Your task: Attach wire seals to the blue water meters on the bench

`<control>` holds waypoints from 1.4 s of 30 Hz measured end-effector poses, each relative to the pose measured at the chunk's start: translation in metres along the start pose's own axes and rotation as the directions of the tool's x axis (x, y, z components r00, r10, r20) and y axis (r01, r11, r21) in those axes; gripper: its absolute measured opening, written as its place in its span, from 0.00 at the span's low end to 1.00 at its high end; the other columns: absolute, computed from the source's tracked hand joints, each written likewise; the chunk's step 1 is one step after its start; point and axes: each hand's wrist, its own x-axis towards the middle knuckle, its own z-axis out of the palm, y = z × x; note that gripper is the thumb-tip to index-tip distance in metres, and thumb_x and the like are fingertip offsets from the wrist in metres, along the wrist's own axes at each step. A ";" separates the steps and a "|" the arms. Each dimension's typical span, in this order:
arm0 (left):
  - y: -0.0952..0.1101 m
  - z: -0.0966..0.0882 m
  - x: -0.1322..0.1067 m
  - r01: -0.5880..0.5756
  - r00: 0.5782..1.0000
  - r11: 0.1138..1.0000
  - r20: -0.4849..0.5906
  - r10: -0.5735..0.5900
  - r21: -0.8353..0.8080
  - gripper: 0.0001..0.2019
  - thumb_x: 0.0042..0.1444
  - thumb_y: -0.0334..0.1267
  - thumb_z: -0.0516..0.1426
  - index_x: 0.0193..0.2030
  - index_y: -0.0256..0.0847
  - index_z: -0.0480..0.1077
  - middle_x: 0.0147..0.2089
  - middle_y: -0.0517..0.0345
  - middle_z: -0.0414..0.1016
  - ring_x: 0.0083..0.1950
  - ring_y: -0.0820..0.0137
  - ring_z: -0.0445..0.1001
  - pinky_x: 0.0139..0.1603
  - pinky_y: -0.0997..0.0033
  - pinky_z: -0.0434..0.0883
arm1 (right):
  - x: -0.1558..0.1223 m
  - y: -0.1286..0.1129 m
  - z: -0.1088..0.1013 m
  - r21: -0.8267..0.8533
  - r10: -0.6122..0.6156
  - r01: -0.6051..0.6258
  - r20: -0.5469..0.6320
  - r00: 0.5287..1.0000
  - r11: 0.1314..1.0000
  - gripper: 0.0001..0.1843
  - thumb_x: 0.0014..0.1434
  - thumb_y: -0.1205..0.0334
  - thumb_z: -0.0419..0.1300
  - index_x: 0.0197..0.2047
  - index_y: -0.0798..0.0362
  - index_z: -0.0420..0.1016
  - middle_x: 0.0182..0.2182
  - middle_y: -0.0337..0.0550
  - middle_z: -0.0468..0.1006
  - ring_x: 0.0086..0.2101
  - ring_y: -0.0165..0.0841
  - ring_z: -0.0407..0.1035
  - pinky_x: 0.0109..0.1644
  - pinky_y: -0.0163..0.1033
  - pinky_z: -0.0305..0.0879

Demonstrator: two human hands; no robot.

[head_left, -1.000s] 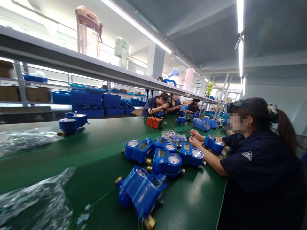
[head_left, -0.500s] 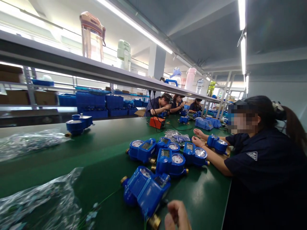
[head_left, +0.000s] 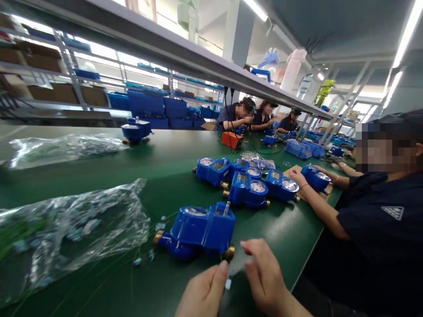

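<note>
A blue water meter [head_left: 201, 229] with brass ends lies on the green tabletop in front of me. My left hand [head_left: 203, 290] is closed just below its right brass end, thumb against the fingers. At those fingertips hangs a small light-blue seal tag [head_left: 228, 284], and a thin green wire shows by the brass end. My right hand [head_left: 267, 277] is to the right of the tag, thumb and forefinger apart, with nothing visible between them. Several more water meters [head_left: 249, 189] stand close together behind. More green wires with pale-blue tags [head_left: 137, 262] lie left of the near meter.
Clear plastic bags [head_left: 109, 224] of wire seals lie on the left. A lone meter [head_left: 135, 130] stands further back. On the right, a co-worker's hands [head_left: 299, 178] are at another meter. An orange box [head_left: 231, 140] sits below the overhead shelf [head_left: 185, 48].
My left hand has come into view beside the right one. The near meter has turned and now lies more level across the view. The co-worker's hands have moved to their meter.
</note>
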 end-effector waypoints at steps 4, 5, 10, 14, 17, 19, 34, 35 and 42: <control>0.002 0.005 0.000 0.009 0.998 0.987 0.057 0.000 -0.158 0.24 0.59 0.55 0.42 0.25 0.37 0.64 0.27 0.60 0.66 0.31 0.70 0.62 0.34 0.74 0.62 | -0.022 -0.021 -0.008 -0.209 -0.262 0.301 0.197 0.945 0.930 0.14 0.57 0.69 0.53 0.47 0.61 0.68 0.34 0.53 0.74 0.34 0.38 0.66 0.36 0.44 0.66; 0.001 0.006 0.000 0.012 0.998 0.986 0.066 0.000 -0.168 0.24 0.59 0.55 0.43 0.25 0.37 0.63 0.26 0.61 0.65 0.30 0.71 0.62 0.34 0.74 0.62 | -0.024 -0.023 -0.007 -0.248 -0.259 0.315 0.232 0.938 0.916 0.13 0.56 0.70 0.53 0.45 0.61 0.68 0.33 0.52 0.74 0.33 0.38 0.65 0.35 0.44 0.65; 0.000 0.011 -0.006 -0.021 1.000 0.997 0.004 0.021 -0.076 0.23 0.60 0.52 0.42 0.24 0.38 0.62 0.26 0.60 0.65 0.29 0.71 0.62 0.32 0.73 0.61 | -0.022 -0.029 -0.001 -0.089 -0.057 0.090 0.318 0.947 0.992 0.10 0.60 0.67 0.48 0.34 0.57 0.70 0.28 0.48 0.72 0.31 0.36 0.64 0.36 0.44 0.61; 0.004 0.007 -0.010 -0.057 0.998 0.998 0.028 0.058 -0.024 0.21 0.62 0.48 0.42 0.24 0.39 0.63 0.25 0.61 0.68 0.28 0.71 0.66 0.31 0.74 0.60 | -0.021 -0.039 0.006 0.187 0.298 -0.408 0.431 0.852 0.894 0.21 0.66 0.64 0.36 0.27 0.55 0.62 0.17 0.37 0.63 0.19 0.26 0.59 0.24 0.31 0.58; 0.003 0.005 -0.007 -0.051 0.998 0.998 -0.020 0.051 0.031 0.21 0.62 0.48 0.42 0.24 0.39 0.64 0.25 0.61 0.69 0.28 0.71 0.66 0.30 0.74 0.60 | -0.023 -0.043 0.006 0.077 0.274 -0.316 0.337 0.901 0.946 0.14 0.65 0.64 0.42 0.33 0.56 0.65 0.24 0.42 0.69 0.26 0.29 0.63 0.29 0.34 0.62; 0.001 0.005 -0.005 -0.041 0.998 0.998 -0.049 0.044 0.055 0.21 0.61 0.48 0.43 0.24 0.39 0.64 0.26 0.60 0.68 0.29 0.70 0.65 0.30 0.74 0.60 | -0.025 -0.041 0.004 -0.086 0.105 -0.088 0.225 0.969 0.992 0.08 0.62 0.67 0.48 0.39 0.57 0.66 0.30 0.47 0.70 0.32 0.34 0.63 0.37 0.40 0.62; -0.002 0.003 -0.002 -0.033 0.998 0.997 -0.041 0.036 0.065 0.23 0.61 0.50 0.41 0.23 0.39 0.63 0.25 0.60 0.67 0.28 0.70 0.65 0.30 0.73 0.59 | -0.031 -0.037 0.008 -0.259 -0.027 0.080 0.203 0.979 0.963 0.10 0.62 0.66 0.47 0.44 0.58 0.64 0.30 0.48 0.70 0.31 0.36 0.61 0.35 0.43 0.59; -0.003 0.004 -0.002 -0.037 0.999 0.998 -0.032 0.039 0.057 0.23 0.61 0.50 0.41 0.23 0.39 0.64 0.26 0.60 0.68 0.28 0.70 0.65 0.30 0.73 0.60 | -0.030 -0.035 0.007 -0.293 -0.066 0.131 0.222 0.973 0.947 0.09 0.62 0.67 0.47 0.44 0.58 0.64 0.29 0.47 0.69 0.30 0.36 0.60 0.34 0.43 0.58; -0.002 0.005 -0.003 -0.042 0.998 0.998 -0.045 0.044 0.051 0.22 0.61 0.49 0.42 0.23 0.39 0.64 0.25 0.60 0.69 0.28 0.70 0.65 0.31 0.72 0.60 | -0.023 -0.029 0.005 -0.262 -0.130 0.181 0.200 0.971 0.948 0.06 0.59 0.69 0.49 0.39 0.56 0.66 0.32 0.48 0.70 0.33 0.36 0.60 0.38 0.45 0.58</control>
